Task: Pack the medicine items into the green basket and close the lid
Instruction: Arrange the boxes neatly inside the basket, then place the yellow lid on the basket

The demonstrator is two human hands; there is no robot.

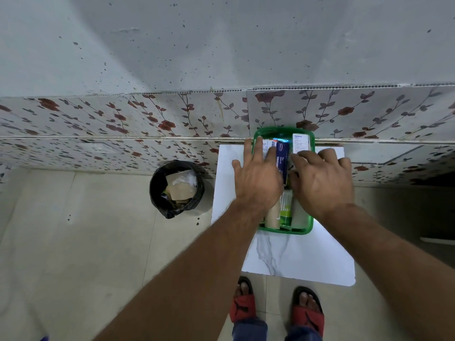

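A green basket [285,231] stands on a small white marble-look table [295,257] against the wall. Inside lie several medicine items: a dark blue dressings box [281,157], a white box [300,142], a white and orange pack [267,146], a green and white carton [285,210] and pale rolls [272,217]. My left hand [258,178] rests flat over the left side of the contents, fingers spread. My right hand [322,178] lies over the right side, fingertips touching the items beside the blue box. No lid shows.
A black bin [176,188] with paper and plastic waste stands on the floor left of the table. A flower-patterned tiled wall [147,124] rises behind. My feet in red sandals [275,306] stand at the table's near edge.
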